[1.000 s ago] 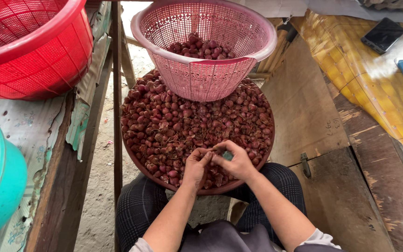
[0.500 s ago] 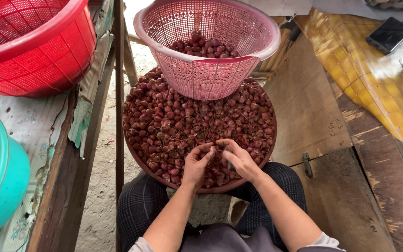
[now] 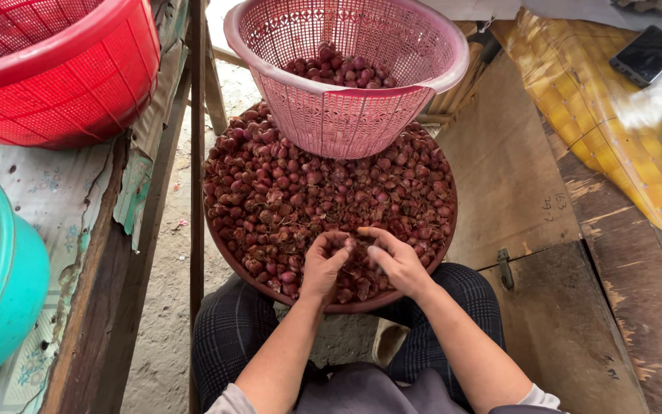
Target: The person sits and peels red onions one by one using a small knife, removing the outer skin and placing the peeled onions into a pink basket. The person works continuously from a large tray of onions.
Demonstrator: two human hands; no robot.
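On the lap of the seated person a wide round tray [image 3: 227,253] is balanced, heaped with red shallots [image 3: 308,184]. To the left a desk [image 3: 78,207] is seen, on which a red basket [image 3: 63,92] and a teal basin [image 3: 9,299] are set; to the right lies a wooden platform [image 3: 515,176]. A pink basket [image 3: 430,73] is rested on the far part of the heap, and a smaller lot of cleaner-looking bulbs is held in it.

Near the tray's front edge the left hand [image 3: 322,264] and the right hand [image 3: 396,261] are brought close together, just above the heap. The right fingers [image 3: 377,239] are pinched on what seems to be a single shallot [image 3: 362,231]. The left fingers [image 3: 339,247] are curled inward towards it; whether anything is gripped by them cannot be told.

The step in hand is judged to be the cleaning of one bulb, the loose skin being worked off between both hands. For a move onward, a firm pinch would be needed, and a reach over the heap to the pink basket, well apart from the hands.
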